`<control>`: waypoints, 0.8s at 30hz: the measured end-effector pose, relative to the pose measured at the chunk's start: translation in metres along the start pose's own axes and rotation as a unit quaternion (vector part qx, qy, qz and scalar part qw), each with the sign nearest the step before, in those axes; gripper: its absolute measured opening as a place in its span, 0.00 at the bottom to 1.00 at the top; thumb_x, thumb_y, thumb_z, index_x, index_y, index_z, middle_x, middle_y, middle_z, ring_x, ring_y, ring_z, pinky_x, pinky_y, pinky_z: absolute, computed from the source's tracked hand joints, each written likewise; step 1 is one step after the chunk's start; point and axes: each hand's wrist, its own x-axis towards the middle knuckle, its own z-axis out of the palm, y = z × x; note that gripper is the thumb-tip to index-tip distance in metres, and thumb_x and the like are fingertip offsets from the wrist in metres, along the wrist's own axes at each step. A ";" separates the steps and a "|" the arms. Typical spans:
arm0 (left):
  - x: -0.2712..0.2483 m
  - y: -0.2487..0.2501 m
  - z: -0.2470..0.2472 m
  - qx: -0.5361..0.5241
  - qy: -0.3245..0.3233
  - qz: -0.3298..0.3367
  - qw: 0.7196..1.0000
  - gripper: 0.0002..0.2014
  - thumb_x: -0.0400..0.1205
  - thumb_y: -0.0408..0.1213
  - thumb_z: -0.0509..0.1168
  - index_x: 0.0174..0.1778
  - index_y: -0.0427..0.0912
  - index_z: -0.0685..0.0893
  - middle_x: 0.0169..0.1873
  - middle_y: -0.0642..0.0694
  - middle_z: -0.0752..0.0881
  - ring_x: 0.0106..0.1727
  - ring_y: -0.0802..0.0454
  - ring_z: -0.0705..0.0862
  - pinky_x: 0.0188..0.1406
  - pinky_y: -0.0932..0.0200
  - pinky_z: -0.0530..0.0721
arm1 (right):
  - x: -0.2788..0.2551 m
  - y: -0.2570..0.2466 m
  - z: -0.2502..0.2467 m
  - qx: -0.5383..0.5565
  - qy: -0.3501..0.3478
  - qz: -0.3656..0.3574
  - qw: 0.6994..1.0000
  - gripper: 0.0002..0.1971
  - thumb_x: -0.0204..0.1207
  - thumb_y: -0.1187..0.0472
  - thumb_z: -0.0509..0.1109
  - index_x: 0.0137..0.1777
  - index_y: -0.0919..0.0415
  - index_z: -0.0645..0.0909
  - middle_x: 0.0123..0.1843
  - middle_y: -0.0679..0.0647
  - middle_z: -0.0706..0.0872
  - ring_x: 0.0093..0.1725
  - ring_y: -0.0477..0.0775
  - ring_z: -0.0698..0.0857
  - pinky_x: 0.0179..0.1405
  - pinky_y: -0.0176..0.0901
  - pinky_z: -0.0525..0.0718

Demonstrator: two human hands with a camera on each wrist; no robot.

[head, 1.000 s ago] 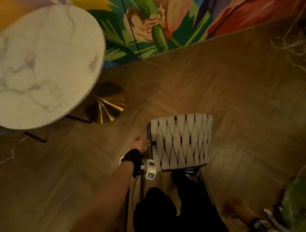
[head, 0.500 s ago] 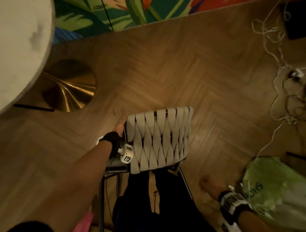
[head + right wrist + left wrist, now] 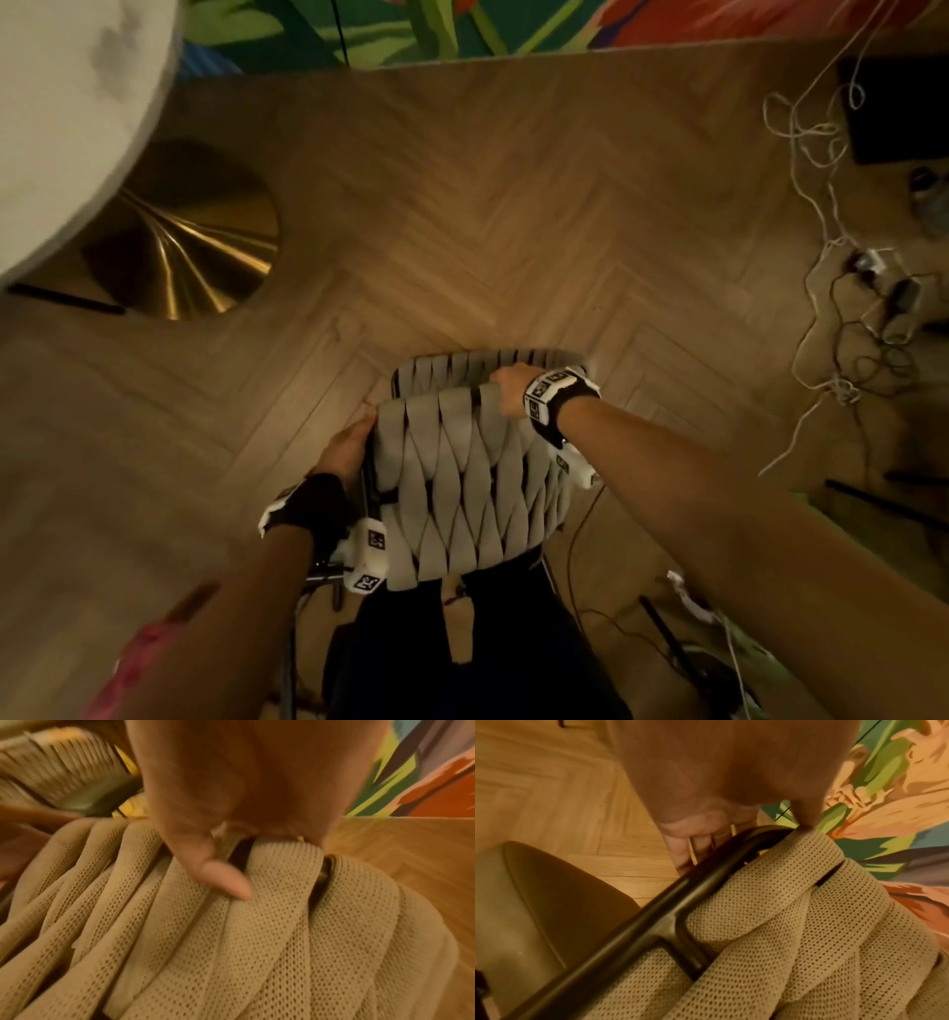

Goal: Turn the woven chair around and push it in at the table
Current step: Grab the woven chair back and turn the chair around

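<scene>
The woven chair (image 3: pixel 462 473) stands right in front of me, its grey strap-woven backrest toward my body on a black metal frame (image 3: pixel 654 914). My left hand (image 3: pixel 349 447) grips the backrest's left frame edge, fingers curled behind the tube (image 3: pixel 695 850). My right hand (image 3: pixel 511 390) holds the backrest's top edge near its right side, thumb (image 3: pixel 218 876) pressed on the straps (image 3: pixel 231 943). The round white marble table (image 3: pixel 67 118) with its gold base (image 3: pixel 190 241) is at the upper left.
Herringbone wood floor (image 3: pixel 513 205) lies open between chair and table. Tangled white cables (image 3: pixel 842 288) and a dark box (image 3: pixel 893 108) lie at the right. A floral mural wall (image 3: pixel 462 25) runs along the back. A thin black chair leg (image 3: pixel 61 303) shows under the table.
My right hand came up from my side and took hold of the backrest's top edge. The left hand keeps its hold on the left frame. The view has shifted toward the chair.
</scene>
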 end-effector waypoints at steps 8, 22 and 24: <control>-0.037 -0.009 -0.019 0.158 -0.034 0.148 0.976 0.22 0.73 0.57 0.70 0.55 0.46 0.85 0.46 0.51 0.88 0.48 0.57 0.86 0.52 0.57 0.84 | -0.034 0.004 0.008 -0.051 0.049 -0.062 0.996 0.23 0.67 0.55 0.64 0.62 0.61 0.80 0.56 0.62 0.85 0.55 0.65 0.84 0.44 0.48 0.81; -0.143 0.155 -0.043 0.164 -0.054 0.424 0.889 0.07 0.74 0.42 0.74 0.45 0.57 0.86 0.39 0.63 0.91 0.46 0.69 0.87 0.44 0.75 0.82 | -0.182 -0.005 -0.136 -0.086 0.274 -0.066 0.956 0.21 0.69 0.62 0.64 0.63 0.59 0.83 0.41 0.56 0.84 0.40 0.58 0.82 0.39 0.46 0.83; -0.141 0.158 -0.048 0.192 -0.053 0.440 0.876 0.07 0.71 0.42 0.77 0.40 0.57 0.86 0.34 0.65 0.90 0.41 0.71 0.86 0.37 0.78 0.81 | -0.189 -0.007 -0.132 -0.094 0.290 -0.059 0.951 0.19 0.69 0.61 0.64 0.61 0.59 0.83 0.45 0.57 0.87 0.45 0.59 0.85 0.46 0.51 0.87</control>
